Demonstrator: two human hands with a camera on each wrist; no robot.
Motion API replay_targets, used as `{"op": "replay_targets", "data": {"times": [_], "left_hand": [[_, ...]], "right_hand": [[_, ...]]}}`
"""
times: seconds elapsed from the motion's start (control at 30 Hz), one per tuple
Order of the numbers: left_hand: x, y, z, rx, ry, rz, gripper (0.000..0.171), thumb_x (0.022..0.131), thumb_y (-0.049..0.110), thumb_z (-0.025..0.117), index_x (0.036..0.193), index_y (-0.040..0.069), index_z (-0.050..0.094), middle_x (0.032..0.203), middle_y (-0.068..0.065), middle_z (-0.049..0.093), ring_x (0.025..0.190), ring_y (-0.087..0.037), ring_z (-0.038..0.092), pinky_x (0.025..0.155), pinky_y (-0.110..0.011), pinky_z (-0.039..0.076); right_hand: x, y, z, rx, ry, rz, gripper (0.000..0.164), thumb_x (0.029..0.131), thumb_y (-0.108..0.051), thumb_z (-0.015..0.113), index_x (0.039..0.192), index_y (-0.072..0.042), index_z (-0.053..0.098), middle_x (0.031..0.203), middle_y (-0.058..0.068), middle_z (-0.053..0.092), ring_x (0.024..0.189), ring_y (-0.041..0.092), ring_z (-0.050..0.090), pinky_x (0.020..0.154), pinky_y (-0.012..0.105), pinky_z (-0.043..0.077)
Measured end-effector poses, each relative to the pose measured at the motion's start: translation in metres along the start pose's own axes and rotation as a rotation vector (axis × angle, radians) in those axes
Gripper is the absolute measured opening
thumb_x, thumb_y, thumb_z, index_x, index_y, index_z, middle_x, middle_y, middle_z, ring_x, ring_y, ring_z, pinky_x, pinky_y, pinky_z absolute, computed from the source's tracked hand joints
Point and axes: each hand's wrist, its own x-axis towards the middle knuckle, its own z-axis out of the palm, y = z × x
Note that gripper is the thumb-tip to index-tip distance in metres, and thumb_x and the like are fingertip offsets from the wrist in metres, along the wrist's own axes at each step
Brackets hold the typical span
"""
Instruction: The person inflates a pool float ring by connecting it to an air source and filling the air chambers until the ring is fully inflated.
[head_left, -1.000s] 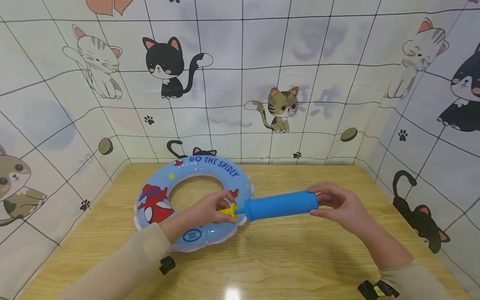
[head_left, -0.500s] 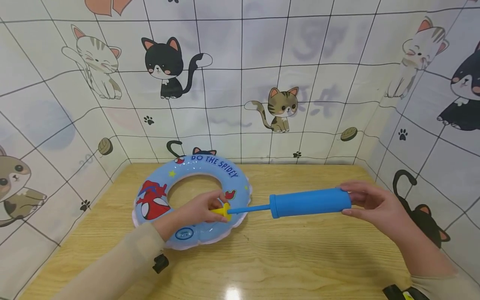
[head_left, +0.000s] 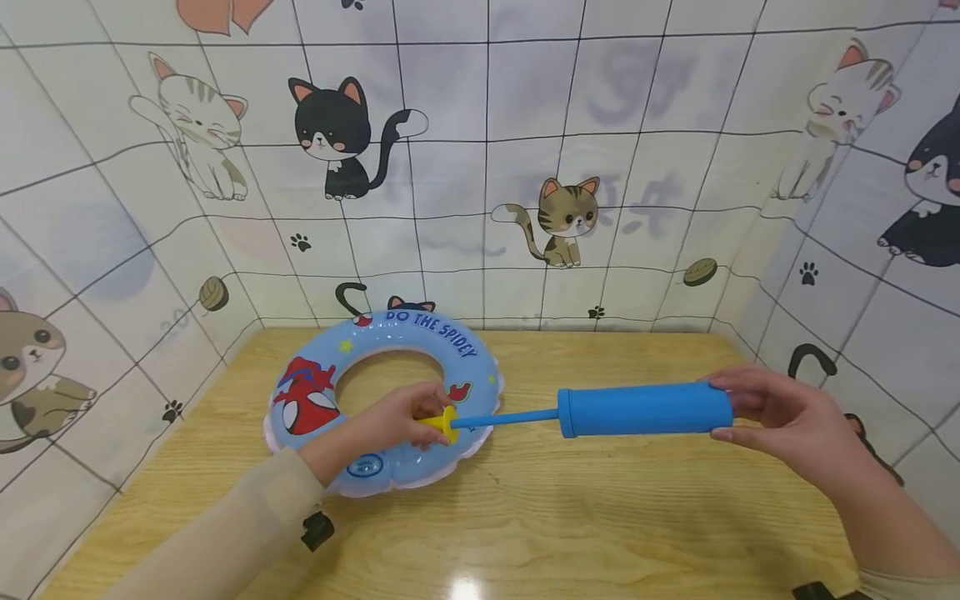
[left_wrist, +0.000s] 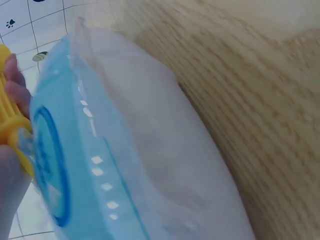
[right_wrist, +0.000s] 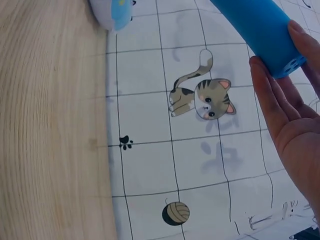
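Observation:
A blue hand pump point(head_left: 645, 409) is held level above the table in the head view, its thin blue rod point(head_left: 506, 418) drawn well out of the barrel. My left hand point(head_left: 390, 421) grips the yellow handle point(head_left: 448, 424) at the rod's end; the left wrist view shows fingers curled round that yellow handle point(left_wrist: 10, 112). My right hand point(head_left: 795, 425) pinches the barrel's far end between thumb and fingers, as the right wrist view also shows on the blue barrel point(right_wrist: 265, 35). Behind the left hand lies a light blue inflatable swim ring point(head_left: 468, 367) with printed figures and lettering.
The wooden table point(head_left: 600, 508) runs back to a white wall covering point(head_left: 637, 83) with a black grid and cartoon cats. Similar covering encloses both sides. The swim ring takes up the table's back left part.
My right hand has moved right with the pump barrel, drawing the rod far out. The left hand keeps its grip on the handle and has shifted slightly left. The swim ring stays about where it was.

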Motion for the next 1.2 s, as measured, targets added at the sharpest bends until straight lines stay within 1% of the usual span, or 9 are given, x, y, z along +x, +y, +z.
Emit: {"op": "replay_targets", "data": {"times": [0.07, 0.13, 0.23, 0.33, 0.5, 0.67, 0.9, 1.0, 1.2], "left_hand": [[0.0, 0.002, 0.0, 0.009, 0.016, 0.014, 0.031, 0.086, 0.009, 0.074, 0.108, 0.008, 0.052, 0.084, -0.001, 0.069, 0.062, -0.019, 0.061, 0.061, -0.027, 0.052], [0.001, 0.004, 0.0, 0.014, 0.032, 0.021, 0.031, 0.085, 0.008, 0.074, 0.107, 0.007, 0.053, 0.086, -0.001, 0.07, 0.062, -0.02, 0.063, 0.061, -0.027, 0.052], [0.003, 0.006, 0.0, 0.031, 0.064, 0.03, 0.031, 0.083, 0.007, 0.076, 0.106, 0.006, 0.055, 0.084, 0.0, 0.07, 0.059, -0.02, 0.061, 0.058, -0.026, 0.05], [0.005, 0.004, 0.001, 0.035, 0.076, 0.033, 0.031, 0.083, 0.007, 0.077, 0.106, 0.005, 0.056, 0.083, -0.001, 0.07, 0.058, -0.02, 0.06, 0.057, -0.027, 0.05], [0.009, 0.0, 0.005, 0.029, 0.082, 0.008, 0.032, 0.082, 0.009, 0.077, 0.106, 0.004, 0.057, 0.082, 0.0, 0.07, 0.058, -0.019, 0.06, 0.059, -0.028, 0.052], [0.013, 0.001, 0.01, 0.043, 0.078, 0.025, 0.032, 0.082, 0.01, 0.078, 0.105, 0.005, 0.057, 0.079, 0.0, 0.068, 0.057, -0.018, 0.06, 0.059, -0.03, 0.054], [0.021, 0.008, 0.019, 0.04, 0.078, 0.013, 0.033, 0.081, 0.011, 0.079, 0.105, 0.006, 0.056, 0.079, 0.001, 0.069, 0.057, -0.015, 0.059, 0.059, -0.029, 0.053], [0.024, 0.009, 0.023, 0.032, 0.081, 0.013, 0.034, 0.082, 0.011, 0.079, 0.105, 0.005, 0.056, 0.08, -0.001, 0.069, 0.057, -0.015, 0.06, 0.059, -0.029, 0.054], [0.026, 0.009, 0.027, 0.012, 0.099, 0.008, 0.034, 0.081, 0.009, 0.078, 0.105, 0.003, 0.054, 0.082, -0.003, 0.07, 0.056, -0.017, 0.06, 0.058, -0.029, 0.052]], "right_hand": [[0.002, -0.001, 0.004, -0.053, 0.012, 0.022, 0.055, 0.074, 0.022, 0.071, 0.124, 0.003, 0.061, 0.121, -0.005, 0.058, 0.094, 0.008, 0.066, 0.072, 0.024, 0.055], [0.006, -0.001, 0.01, -0.066, 0.008, 0.03, 0.053, 0.074, 0.02, 0.072, 0.123, 0.002, 0.062, 0.118, -0.006, 0.06, 0.092, 0.008, 0.067, 0.071, 0.024, 0.055], [0.013, 0.003, 0.022, -0.021, -0.016, 0.024, 0.05, 0.075, 0.019, 0.073, 0.121, 0.002, 0.063, 0.115, -0.006, 0.061, 0.091, 0.009, 0.067, 0.071, 0.026, 0.056], [0.019, 0.008, 0.036, 0.031, -0.025, 0.048, 0.048, 0.075, 0.016, 0.074, 0.12, 0.003, 0.064, 0.112, -0.004, 0.062, 0.091, 0.011, 0.068, 0.071, 0.028, 0.056], [0.026, 0.012, 0.06, -0.002, -0.017, 0.146, 0.046, 0.078, 0.002, 0.079, 0.121, 0.001, 0.064, 0.109, -0.005, 0.063, 0.09, 0.013, 0.067, 0.071, 0.031, 0.057], [0.03, 0.015, 0.075, 0.043, -0.026, 0.193, 0.046, 0.078, -0.002, 0.081, 0.119, 0.003, 0.063, 0.106, 0.004, 0.065, 0.089, 0.016, 0.068, 0.072, 0.034, 0.057], [0.034, 0.016, 0.089, 0.054, -0.043, 0.225, 0.047, 0.077, -0.007, 0.083, 0.118, 0.002, 0.063, 0.11, 0.015, 0.063, 0.089, 0.019, 0.068, 0.072, 0.035, 0.057], [0.035, 0.016, 0.091, 0.039, -0.046, 0.241, 0.048, 0.076, -0.009, 0.083, 0.119, 0.001, 0.063, 0.109, 0.019, 0.063, 0.089, 0.02, 0.068, 0.072, 0.034, 0.057], [0.037, 0.014, 0.091, 0.026, -0.052, 0.228, 0.047, 0.077, -0.008, 0.082, 0.12, 0.0, 0.063, 0.112, 0.023, 0.062, 0.09, 0.02, 0.068, 0.073, 0.035, 0.057]]}}
